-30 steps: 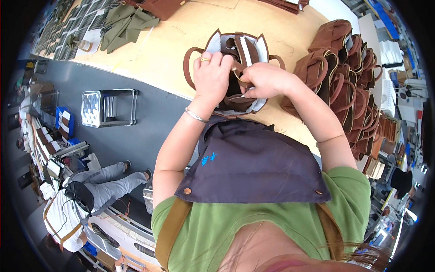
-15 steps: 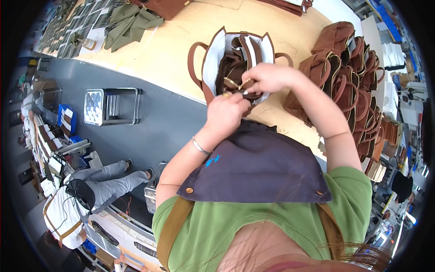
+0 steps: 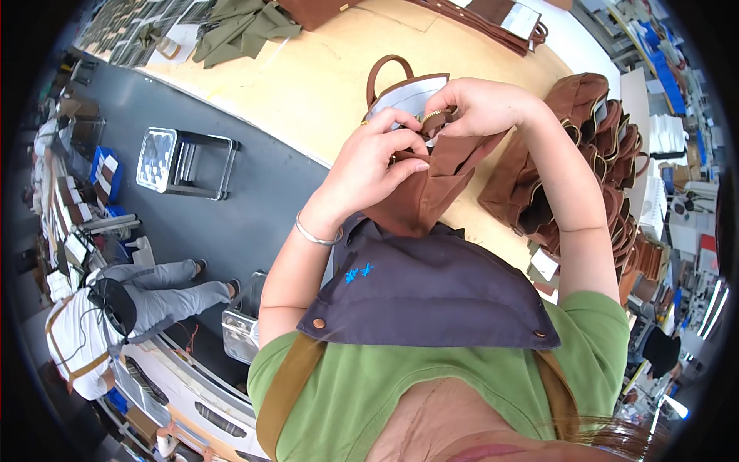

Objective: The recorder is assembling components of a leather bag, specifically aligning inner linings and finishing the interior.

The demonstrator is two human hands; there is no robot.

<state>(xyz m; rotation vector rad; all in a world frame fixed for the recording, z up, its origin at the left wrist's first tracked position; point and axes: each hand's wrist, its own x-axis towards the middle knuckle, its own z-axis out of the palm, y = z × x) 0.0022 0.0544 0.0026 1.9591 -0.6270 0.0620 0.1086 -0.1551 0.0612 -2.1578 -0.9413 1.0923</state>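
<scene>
A brown handbag (image 3: 416, 204) with a pale lining sits in front of me at the table edge, tipped so that its brown outer side faces me. One looped handle stands up at its far side. My left hand (image 3: 373, 158), a metal bangle on its wrist, pinches the bag's upper edge between thumb and fingers. Close beside it, my right hand (image 3: 489, 108) is closed at the mouth of the bag, fingers curled over the edge by a strip of gold-coloured zip (image 3: 436, 115). The bag's inside is mostly hidden by my hands.
A pile of similar brown bags (image 3: 573, 165) lies right of my right forearm on the pale table (image 3: 308, 92). Olive fabric (image 3: 242, 31) and flat brown pieces (image 3: 493, 23) lie farther back. Left on the floor are a metal-framed stool (image 3: 188, 163) and a person in white (image 3: 92, 331).
The bag has been turned and tipped, so its brown outside now shows instead of its open inside. Both my hands have shifted to its upper edge, the left one higher than before.
</scene>
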